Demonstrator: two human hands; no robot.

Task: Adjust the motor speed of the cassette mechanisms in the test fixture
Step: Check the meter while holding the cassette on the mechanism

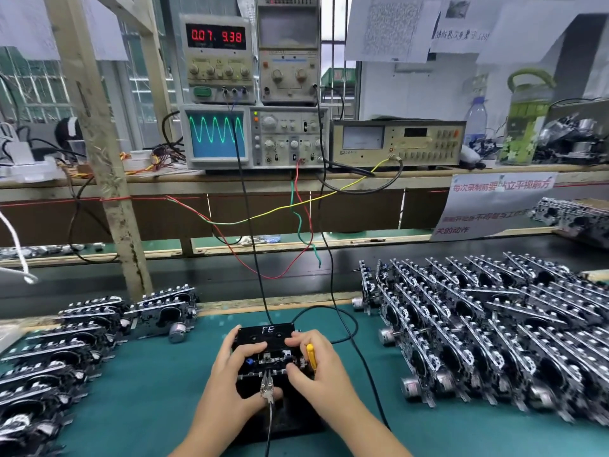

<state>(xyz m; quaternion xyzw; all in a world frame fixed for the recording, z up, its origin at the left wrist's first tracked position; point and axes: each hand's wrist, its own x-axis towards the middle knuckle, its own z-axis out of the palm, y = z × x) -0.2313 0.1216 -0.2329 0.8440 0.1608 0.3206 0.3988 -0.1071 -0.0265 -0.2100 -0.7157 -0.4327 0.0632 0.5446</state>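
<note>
A black cassette mechanism marked "FE" sits in the test fixture on the green mat, at the bottom centre. My left hand grips its left side, fingers curled over the top and thumb by the metal connector at its front. My right hand holds the right side and pinches a yellow-handled screwdriver against the mechanism. The oscilloscope on the shelf shows a green sine wave.
Rows of cassette mechanisms lie on the left and many more on the right. A power supply reads 0.07 and 9.38. Black, red, green and yellow wires hang from the shelf instruments down to the fixture.
</note>
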